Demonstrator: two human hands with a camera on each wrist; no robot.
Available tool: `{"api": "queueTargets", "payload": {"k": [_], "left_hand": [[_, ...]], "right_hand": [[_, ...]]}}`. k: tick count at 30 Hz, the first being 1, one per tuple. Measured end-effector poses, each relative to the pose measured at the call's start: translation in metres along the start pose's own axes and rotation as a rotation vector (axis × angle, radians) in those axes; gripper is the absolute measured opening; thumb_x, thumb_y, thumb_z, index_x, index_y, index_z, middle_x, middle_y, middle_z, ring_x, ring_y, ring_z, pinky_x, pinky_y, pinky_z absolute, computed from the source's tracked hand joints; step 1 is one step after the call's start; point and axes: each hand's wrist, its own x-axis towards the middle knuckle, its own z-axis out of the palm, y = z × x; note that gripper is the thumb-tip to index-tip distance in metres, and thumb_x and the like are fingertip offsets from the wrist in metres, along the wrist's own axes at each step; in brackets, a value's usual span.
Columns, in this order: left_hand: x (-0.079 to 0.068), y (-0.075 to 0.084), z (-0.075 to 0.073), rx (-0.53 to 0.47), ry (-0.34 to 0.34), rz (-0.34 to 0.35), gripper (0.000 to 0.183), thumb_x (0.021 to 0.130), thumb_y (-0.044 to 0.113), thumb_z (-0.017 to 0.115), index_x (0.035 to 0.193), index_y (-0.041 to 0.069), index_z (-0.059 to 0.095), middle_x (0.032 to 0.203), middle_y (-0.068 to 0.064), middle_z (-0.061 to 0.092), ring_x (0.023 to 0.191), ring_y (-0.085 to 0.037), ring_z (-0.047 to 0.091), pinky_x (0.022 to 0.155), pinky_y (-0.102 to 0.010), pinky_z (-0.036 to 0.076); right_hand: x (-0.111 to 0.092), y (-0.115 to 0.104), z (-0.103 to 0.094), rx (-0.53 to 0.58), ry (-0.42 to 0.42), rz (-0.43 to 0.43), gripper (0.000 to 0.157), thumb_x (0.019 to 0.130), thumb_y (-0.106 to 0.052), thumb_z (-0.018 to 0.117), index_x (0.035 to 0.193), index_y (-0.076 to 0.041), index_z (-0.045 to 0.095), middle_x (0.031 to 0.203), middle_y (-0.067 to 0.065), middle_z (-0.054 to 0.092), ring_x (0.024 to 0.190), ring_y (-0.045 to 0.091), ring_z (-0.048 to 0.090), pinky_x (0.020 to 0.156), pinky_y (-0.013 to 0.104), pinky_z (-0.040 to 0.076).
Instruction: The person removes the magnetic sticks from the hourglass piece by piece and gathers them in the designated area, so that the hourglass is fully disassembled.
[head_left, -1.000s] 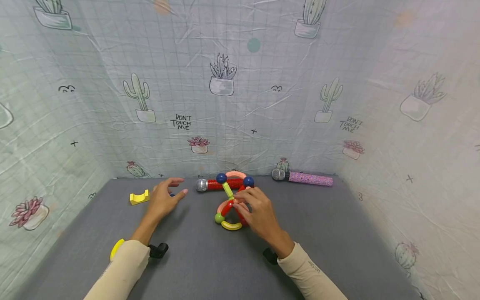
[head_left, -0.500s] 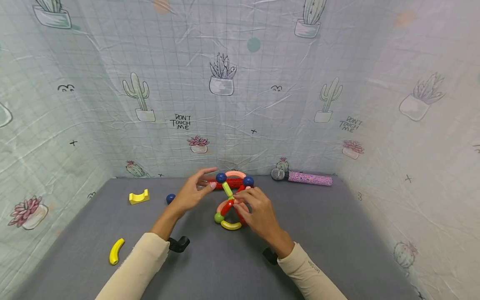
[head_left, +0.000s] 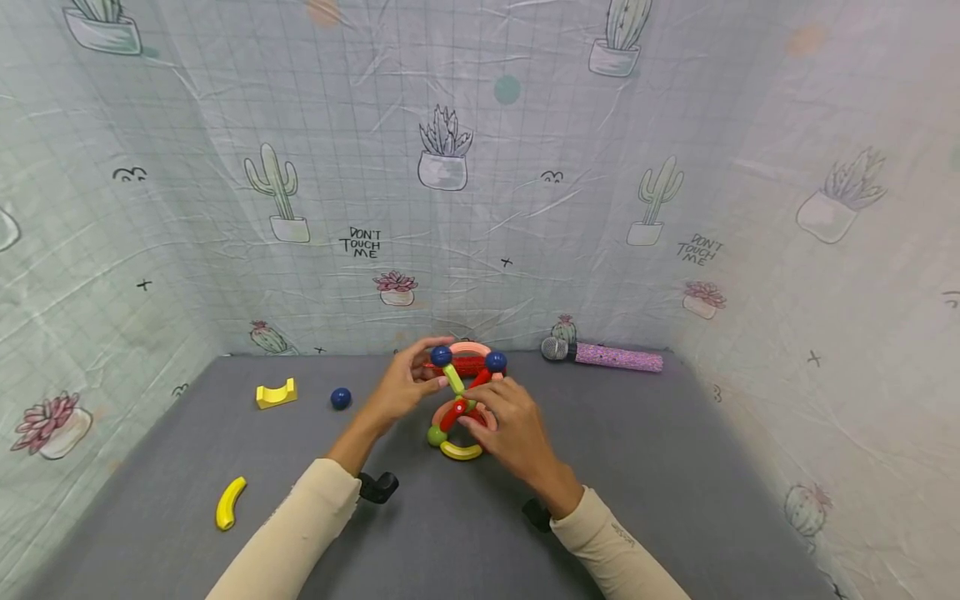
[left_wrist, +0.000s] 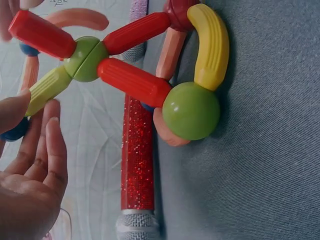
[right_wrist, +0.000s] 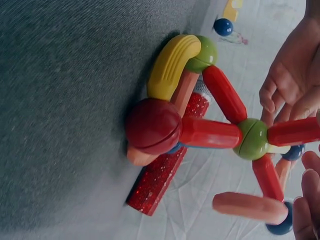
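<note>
A magnetic ball-and-stick model stands upright mid-table, with a yellow curved stick [head_left: 461, 451] at its base and a green centre ball [left_wrist: 86, 59]. My left hand [head_left: 401, 390] has thumb and fingers around the light-green stick [left_wrist: 50, 88], close to a dark blue ball [head_left: 441, 355]. A short red stick [left_wrist: 42, 34] juts from the centre ball toward me. My right hand [head_left: 517, 429] has its thumb and forefinger parted on either side of that stick's end. Part of the model's right side is hidden behind this hand.
Behind the model lies a red glitter microphone [right_wrist: 167, 175]; a pink one [head_left: 615, 357] lies back right. On the left are a yellow notched block [head_left: 277, 393], a loose blue ball [head_left: 341, 398] and a yellow curved stick [head_left: 230, 503]. Patterned cloth walls [head_left: 480, 275] surround the table.
My left hand has moved right, from beside the loose blue ball to the model's light-green stick. My right thumb and forefinger have parted at the red stick. The model stays in place.
</note>
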Motion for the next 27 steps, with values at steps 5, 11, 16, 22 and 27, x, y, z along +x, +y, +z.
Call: {"api": "queueTargets", "payload": {"k": [5,11,16,22,27], "left_hand": [[0.0,-0.001,0.004,-0.023,0.045,0.011,0.057,0.097,-0.001,0.074,0.149,0.018,0.059,0.127,-0.022,0.071,0.096,-0.031,0.07,0.08,-0.024,0.06],[0.001,-0.001,0.008,-0.029,0.089,0.013,0.056,0.094,-0.003,0.077,0.145,0.016,0.061,0.121,-0.022,0.072,0.092,-0.023,0.069,0.08,-0.024,0.06],[0.001,-0.001,0.01,-0.028,0.114,0.023,0.055,0.094,-0.004,0.077,0.143,0.015,0.063,0.12,-0.023,0.073,0.089,-0.022,0.068,0.078,-0.024,0.059],[0.001,-0.001,0.011,-0.022,0.115,0.026,0.054,0.094,-0.003,0.076,0.143,0.016,0.063,0.122,-0.022,0.073,0.09,-0.025,0.068,0.078,-0.024,0.06],[0.001,0.0,0.012,-0.02,0.121,0.029,0.054,0.094,-0.004,0.077,0.143,0.015,0.063,0.121,-0.023,0.073,0.091,-0.025,0.069,0.079,-0.023,0.06]], "right_hand": [[0.003,-0.004,0.005,-0.009,-0.006,-0.002,0.034,0.078,-0.019,0.097,0.107,-0.013,0.082,0.098,0.0,0.08,0.088,0.016,0.065,0.08,0.034,0.054],[0.0,-0.008,0.009,-0.014,-0.043,0.019,0.032,0.08,-0.019,0.095,0.108,-0.015,0.081,0.099,-0.001,0.079,0.089,0.015,0.069,0.084,0.036,0.056],[-0.003,-0.011,0.009,-0.004,-0.041,0.028,0.033,0.079,-0.02,0.094,0.109,-0.014,0.081,0.096,-0.001,0.078,0.08,0.013,0.062,0.074,0.031,0.05],[-0.002,-0.012,0.009,0.016,-0.011,0.065,0.027,0.081,-0.021,0.094,0.104,-0.011,0.082,0.088,0.001,0.078,0.075,0.011,0.055,0.066,0.024,0.045],[-0.002,-0.012,0.008,0.073,0.0,0.081,0.024,0.084,-0.021,0.092,0.102,-0.01,0.082,0.082,0.0,0.076,0.07,0.013,0.053,0.061,0.02,0.039]]}}
